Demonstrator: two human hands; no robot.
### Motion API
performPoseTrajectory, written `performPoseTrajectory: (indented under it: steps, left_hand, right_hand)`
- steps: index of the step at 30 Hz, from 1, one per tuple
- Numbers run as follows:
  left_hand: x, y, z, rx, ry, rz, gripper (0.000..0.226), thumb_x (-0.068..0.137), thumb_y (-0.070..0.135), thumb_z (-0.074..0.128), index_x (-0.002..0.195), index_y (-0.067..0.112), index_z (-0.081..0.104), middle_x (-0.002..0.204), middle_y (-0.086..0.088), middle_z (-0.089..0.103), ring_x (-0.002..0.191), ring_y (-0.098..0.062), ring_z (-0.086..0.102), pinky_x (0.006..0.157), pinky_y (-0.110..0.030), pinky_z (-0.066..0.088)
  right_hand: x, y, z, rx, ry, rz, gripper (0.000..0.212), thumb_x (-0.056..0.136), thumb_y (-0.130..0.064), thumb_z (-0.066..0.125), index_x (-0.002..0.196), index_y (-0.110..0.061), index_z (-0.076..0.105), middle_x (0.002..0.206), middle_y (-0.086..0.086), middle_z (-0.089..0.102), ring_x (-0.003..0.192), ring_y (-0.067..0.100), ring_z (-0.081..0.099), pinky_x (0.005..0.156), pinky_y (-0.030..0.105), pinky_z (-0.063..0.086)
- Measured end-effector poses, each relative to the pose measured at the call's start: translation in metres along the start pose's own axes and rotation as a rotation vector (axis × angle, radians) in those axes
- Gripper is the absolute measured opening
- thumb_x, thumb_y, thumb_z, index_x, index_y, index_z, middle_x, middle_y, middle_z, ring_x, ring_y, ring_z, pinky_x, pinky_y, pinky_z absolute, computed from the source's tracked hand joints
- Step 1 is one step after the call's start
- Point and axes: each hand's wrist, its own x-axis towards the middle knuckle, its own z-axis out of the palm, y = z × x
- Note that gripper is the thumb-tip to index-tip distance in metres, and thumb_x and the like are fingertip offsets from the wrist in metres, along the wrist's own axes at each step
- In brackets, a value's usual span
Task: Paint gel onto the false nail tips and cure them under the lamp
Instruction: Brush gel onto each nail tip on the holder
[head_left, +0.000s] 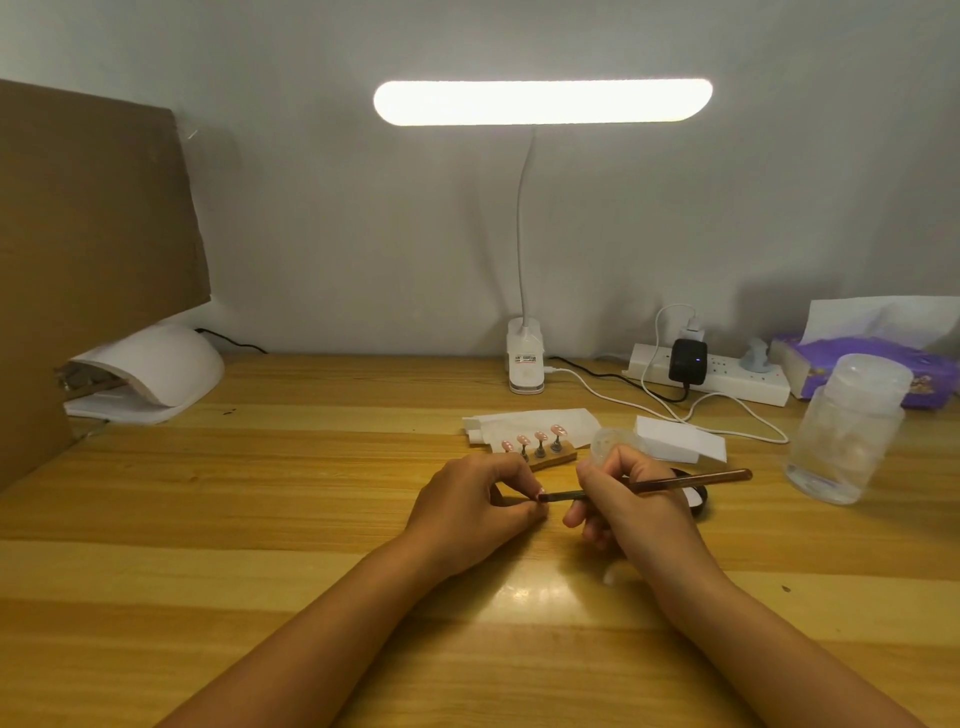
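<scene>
At the wooden table's (260, 493) middle, the left hand (467, 512) pinches a nail tip (540, 491); the right hand (631, 506) holds a brush (675, 482) against it.

You are sitting at a small home-style work desk (260, 519) set up for nail art, pushed against a bare grey wall (363, 234). A clip-on desk lamp (543, 101) stands at the desk's far edge. A white power strip (737, 378) with chargers and a purple tissue pack (831, 345) lie toward its far right corner. A white curing lamp (161, 364) sits at its far left beside a cardboard sheet (93, 234), and a stand of nail tips (540, 451) rests mid-desk.
</scene>
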Motion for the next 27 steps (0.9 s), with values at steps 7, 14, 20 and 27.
performPoseTrajectory:
  steps: [7,14,20,27]
  left_hand:
    - [0.0001,0.0013,-0.0004,-0.015,-0.007,0.001,0.02,0.083,0.033,0.076,0.077,0.044,0.062,0.093,0.019,0.07,0.064,-0.001,0.052,0.064,-0.029,0.046]
    - [0.0002,-0.0006,0.0005,-0.011,0.007,0.0,0.019,0.081,0.035,0.077,0.074,0.044,0.062,0.087,0.022,0.069,0.063,0.001,0.053,0.063,-0.027,0.043]
    - [-0.0006,0.0004,0.0001,0.04,0.008,0.004,0.015,0.082,0.037,0.076,0.076,0.042,0.063,0.068,0.041,0.054,0.061,0.004,0.05,0.058,-0.022,0.034]
    - [-0.0006,-0.0002,0.0,0.021,0.002,0.006,0.015,0.083,0.035,0.075,0.076,0.043,0.063,0.071,0.039,0.057,0.063,0.002,0.051,0.061,-0.023,0.038]
  right_hand:
    - [-0.0002,0.0,-0.0007,-0.009,0.025,0.011,0.021,0.095,-0.015,0.057,0.076,-0.008,0.055,0.063,0.011,0.07,0.048,0.013,0.058,0.046,0.025,0.048]
    - [0.0008,0.0003,-0.0024,0.06,0.039,0.009,0.02,0.094,-0.012,0.056,0.075,-0.006,0.054,0.06,0.01,0.069,0.044,0.01,0.056,0.041,0.02,0.045]
    - [0.0015,0.0019,-0.001,0.023,-0.015,-0.013,0.023,0.097,-0.023,0.056,0.081,-0.008,0.055,0.065,0.008,0.071,0.048,0.011,0.061,0.043,0.02,0.047]
    - [0.0026,0.0055,-0.0015,0.021,0.031,-0.005,0.022,0.097,-0.019,0.056,0.079,-0.008,0.056,0.064,0.01,0.07,0.046,0.011,0.058,0.042,0.02,0.047]
